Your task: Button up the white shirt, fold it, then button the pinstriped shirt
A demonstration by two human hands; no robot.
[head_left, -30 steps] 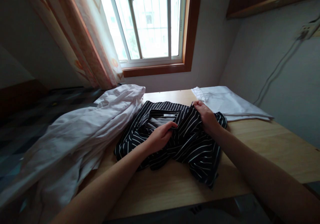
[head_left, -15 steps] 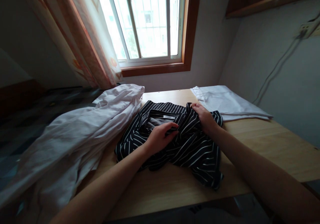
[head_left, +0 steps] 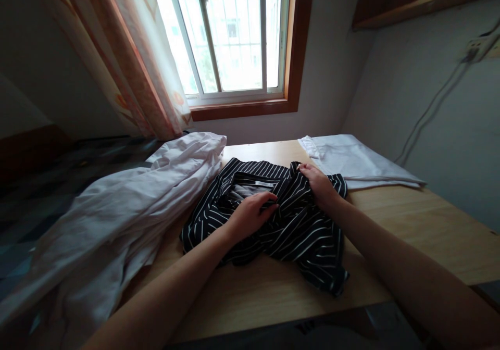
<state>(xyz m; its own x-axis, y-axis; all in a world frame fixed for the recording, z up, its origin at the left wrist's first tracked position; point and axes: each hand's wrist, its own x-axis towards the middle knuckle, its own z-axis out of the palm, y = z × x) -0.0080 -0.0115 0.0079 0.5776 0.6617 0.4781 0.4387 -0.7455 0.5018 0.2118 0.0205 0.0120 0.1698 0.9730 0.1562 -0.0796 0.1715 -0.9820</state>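
A black shirt with thin white stripes point(head_left: 297, 235) lies bunched in the middle of a wooden table point(head_left: 422, 230). My left hand point(head_left: 252, 212) rests on it near the collar, its fingers curled into a fold of the cloth. My right hand point(head_left: 318, 183) grips the striped shirt at its far right part, fingers closed on the fabric. Both forearms reach in from the bottom of the view.
A crumpled white garment point(head_left: 117, 214) spreads over the table's left side and hangs off it. A folded white cloth point(head_left: 351, 160) lies at the back right. Behind are a window point(head_left: 230, 32) with a patterned curtain point(head_left: 128, 53); a cable runs down the right wall.
My right hand has drawn its part of the striped shirt slightly left and toward the collar. The shirt's lower right hem has shifted a little. My left hand has barely moved.
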